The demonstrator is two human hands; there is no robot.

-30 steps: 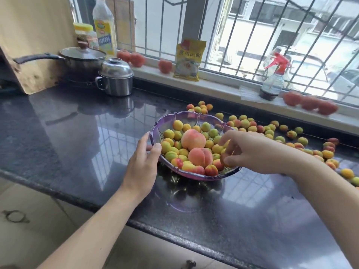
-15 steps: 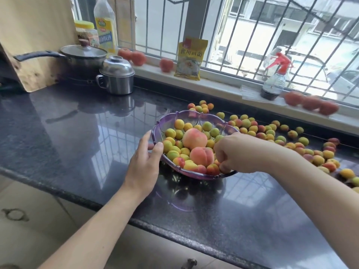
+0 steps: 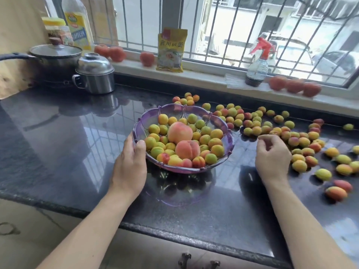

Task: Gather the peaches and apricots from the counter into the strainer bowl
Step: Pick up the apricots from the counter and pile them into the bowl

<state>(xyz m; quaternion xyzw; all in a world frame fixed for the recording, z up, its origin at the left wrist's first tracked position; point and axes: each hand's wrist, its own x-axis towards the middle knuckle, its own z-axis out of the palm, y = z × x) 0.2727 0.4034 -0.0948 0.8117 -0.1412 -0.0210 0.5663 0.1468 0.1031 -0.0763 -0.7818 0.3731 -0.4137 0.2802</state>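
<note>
A purple strainer bowl [image 3: 229, 141] stands mid-counter, holding two peaches [image 3: 179, 133] among several small apricots. My left hand [image 3: 129, 164] grips the bowl's left rim, thumb over the edge. To the right of the bowl my right hand [image 3: 273, 158] hovers just above the counter, fingers loosely curled and holding nothing. Several loose apricots [image 3: 299, 142] lie scattered on the dark counter [image 3: 58, 144] to the right of the bowl and behind it, just past my right hand's fingertips.
A lidded pan [image 3: 55, 55] and a steel pot [image 3: 95, 74] stand at the back left. On the windowsill are tomatoes [image 3: 294, 86], a yellow packet [image 3: 171, 49], a spray bottle [image 3: 257, 66] and an oil bottle [image 3: 77, 24]. The counter's front edge runs below my forearms.
My right hand has left the bowl and moved right toward the loose apricots, now holding nothing. My left hand keeps its hold on the rim.
</note>
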